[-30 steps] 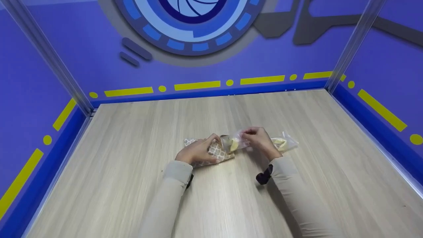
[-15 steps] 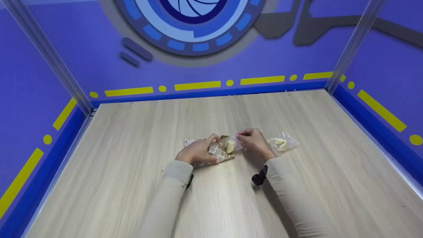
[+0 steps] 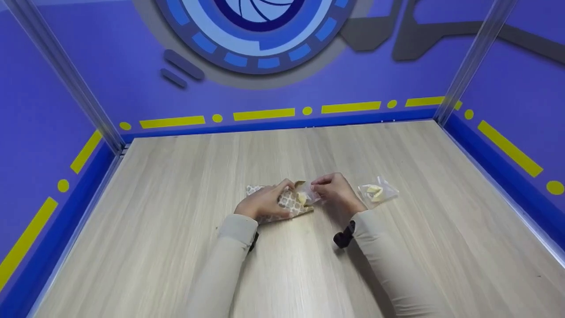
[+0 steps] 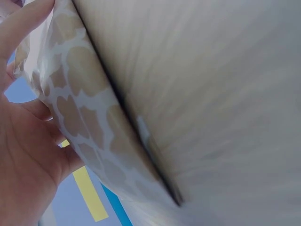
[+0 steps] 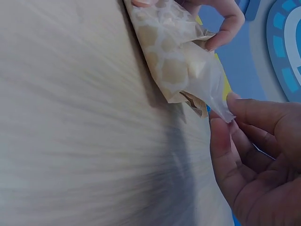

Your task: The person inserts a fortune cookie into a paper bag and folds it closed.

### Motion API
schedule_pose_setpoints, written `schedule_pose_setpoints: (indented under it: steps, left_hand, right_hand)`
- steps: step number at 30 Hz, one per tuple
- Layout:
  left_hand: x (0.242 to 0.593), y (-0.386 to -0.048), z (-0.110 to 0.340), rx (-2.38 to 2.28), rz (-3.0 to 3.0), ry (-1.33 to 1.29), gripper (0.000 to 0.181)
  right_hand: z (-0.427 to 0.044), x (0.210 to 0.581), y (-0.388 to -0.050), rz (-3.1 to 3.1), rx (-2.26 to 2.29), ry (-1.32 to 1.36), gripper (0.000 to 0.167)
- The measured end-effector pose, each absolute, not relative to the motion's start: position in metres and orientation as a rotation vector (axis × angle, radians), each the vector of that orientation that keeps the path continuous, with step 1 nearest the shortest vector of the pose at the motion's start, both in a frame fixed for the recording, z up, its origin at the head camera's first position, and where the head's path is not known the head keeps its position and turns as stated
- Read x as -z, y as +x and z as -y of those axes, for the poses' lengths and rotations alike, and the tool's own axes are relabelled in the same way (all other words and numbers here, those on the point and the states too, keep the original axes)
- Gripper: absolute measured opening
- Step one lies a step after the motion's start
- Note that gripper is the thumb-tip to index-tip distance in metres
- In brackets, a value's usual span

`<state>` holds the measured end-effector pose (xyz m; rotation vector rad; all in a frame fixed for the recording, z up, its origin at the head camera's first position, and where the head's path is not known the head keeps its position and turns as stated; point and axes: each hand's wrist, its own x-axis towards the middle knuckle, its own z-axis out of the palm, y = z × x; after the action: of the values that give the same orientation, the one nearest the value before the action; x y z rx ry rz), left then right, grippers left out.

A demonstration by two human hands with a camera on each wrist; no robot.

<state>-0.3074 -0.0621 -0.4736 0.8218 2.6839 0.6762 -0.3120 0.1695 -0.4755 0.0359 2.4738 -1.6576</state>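
A brown paper bag (image 3: 291, 202) with a white lattice pattern lies on the table, its mouth facing right. My left hand (image 3: 264, 203) grips it from the left, fingers along the far side and thumb along the near side. At the mouth is a small clear plastic packet (image 3: 309, 194) with a pale yellow piece in it. Thumb and fingertips of my right hand (image 3: 335, 190) pinch the packet's right end. In the right wrist view, most of the packet (image 5: 207, 77) lies within the bag's opening. The left wrist view shows mainly the bag's side (image 4: 89, 103).
A second clear packet (image 3: 382, 194) with pale yellow pieces lies on the wooden table (image 3: 198, 176), right of my right hand. Blue-purple panels (image 3: 247, 97) with yellow marks stand along the back and both sides.
My right hand has moved left, carrying the packet further into the bag's mouth. The second packet has come into fuller view. My left hand and the bag stay put.
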Motion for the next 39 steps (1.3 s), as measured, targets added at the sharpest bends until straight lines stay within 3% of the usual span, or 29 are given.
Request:
schedule_pose_setpoints:
  steps: [39]
  left_hand:
    - [0.472, -0.310, 0.061, -0.681, -2.679, 0.812, 0.069]
  right_hand:
    - [-0.159, 0.479, -0.310, -2.310, 1.718, -0.009, 0.025]
